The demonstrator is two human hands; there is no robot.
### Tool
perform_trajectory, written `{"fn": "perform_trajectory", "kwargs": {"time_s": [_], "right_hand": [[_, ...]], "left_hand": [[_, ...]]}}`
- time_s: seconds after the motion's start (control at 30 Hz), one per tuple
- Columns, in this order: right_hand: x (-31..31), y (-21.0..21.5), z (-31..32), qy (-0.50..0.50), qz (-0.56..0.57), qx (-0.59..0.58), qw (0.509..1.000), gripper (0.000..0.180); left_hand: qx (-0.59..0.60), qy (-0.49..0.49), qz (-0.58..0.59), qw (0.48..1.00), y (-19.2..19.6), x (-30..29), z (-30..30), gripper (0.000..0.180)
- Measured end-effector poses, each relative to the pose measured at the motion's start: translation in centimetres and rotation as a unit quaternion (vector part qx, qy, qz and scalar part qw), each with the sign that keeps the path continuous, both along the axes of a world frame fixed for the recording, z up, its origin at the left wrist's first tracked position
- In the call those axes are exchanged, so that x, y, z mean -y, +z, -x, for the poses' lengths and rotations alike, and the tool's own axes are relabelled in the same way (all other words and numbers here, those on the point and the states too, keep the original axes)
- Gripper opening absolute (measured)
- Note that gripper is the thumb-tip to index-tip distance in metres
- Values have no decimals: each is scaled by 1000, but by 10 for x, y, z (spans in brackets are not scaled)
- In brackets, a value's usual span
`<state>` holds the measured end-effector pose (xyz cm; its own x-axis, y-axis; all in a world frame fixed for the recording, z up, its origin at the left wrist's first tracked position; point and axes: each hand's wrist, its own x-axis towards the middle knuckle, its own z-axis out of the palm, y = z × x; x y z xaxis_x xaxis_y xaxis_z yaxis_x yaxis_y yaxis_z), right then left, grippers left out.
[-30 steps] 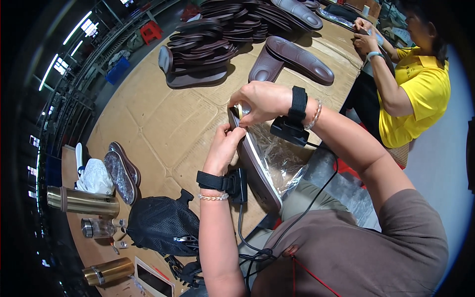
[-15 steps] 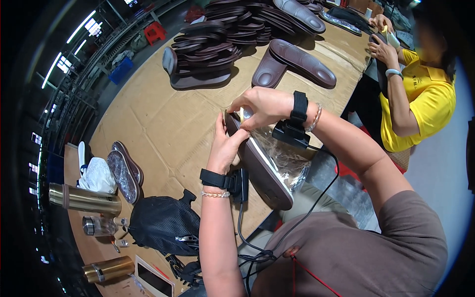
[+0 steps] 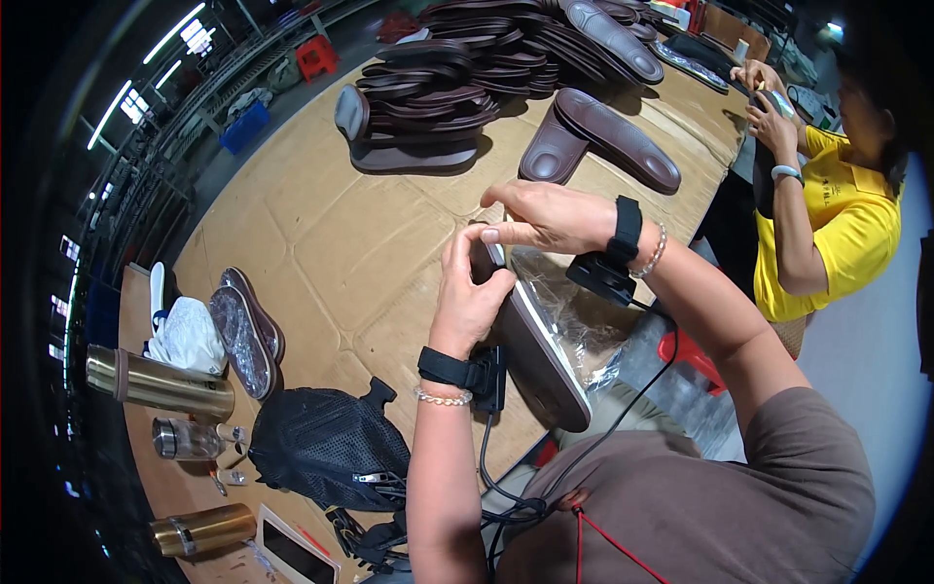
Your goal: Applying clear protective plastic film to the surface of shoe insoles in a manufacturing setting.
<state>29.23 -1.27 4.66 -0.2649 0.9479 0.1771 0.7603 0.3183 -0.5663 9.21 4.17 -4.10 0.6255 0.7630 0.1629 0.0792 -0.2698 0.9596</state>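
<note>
My left hand (image 3: 465, 297) is closed round the far end of a dark brown insole (image 3: 543, 365) with a white strip along its edge. The insole slants over the table's near edge, its near end by my lap. My right hand (image 3: 559, 219) arches over the far tip, thumb and fingers bent toward each other. A pale bit shows under those fingers, but most of it is hidden. Crinkled clear plastic film (image 3: 569, 307) lies beside the insole, below my right wrist. Both wrists wear black straps with small boxes and cables.
Stacked brown insoles (image 3: 438, 107) stand at the back, with a crossed pair (image 3: 613, 141) nearer. At left are wrapped insoles (image 3: 243, 331), a gold flask (image 3: 165, 384), a clear bottle (image 3: 190, 440), a black mesh bag (image 3: 326, 448) and a phone (image 3: 292, 550). A co-worker (image 3: 827, 214) in yellow works at right.
My right hand has lifted slightly off the insole's tip, its fingers stretching out more and the pale piece now mostly hidden. My left hand keeps its grip. The whole view has shifted a little.
</note>
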Motion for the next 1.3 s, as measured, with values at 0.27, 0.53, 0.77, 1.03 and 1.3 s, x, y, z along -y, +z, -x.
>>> {"fn": "perform_trajectory", "kwargs": {"time_s": [0.27,0.53,0.77,1.03,1.3], "right_hand": [[-1,-10,-2,-18,-51,21,998,76],[-1,-11,-3,-51,-10,31,998,66],[12,2,-7,-25,-83,7,996,57],[17,18,-13,8,-6,31,999,64],[28,6,-3,-6,-90,46,995,64]], "left_hand": [[-5,18,-55,998,5,-2,-2,42],[-3,49,-71,996,12,6,-6,35],[-7,37,-60,998,16,7,-4,20],[-7,55,-64,996,12,6,-2,15],[-30,44,-106,993,19,10,2,17]]}}
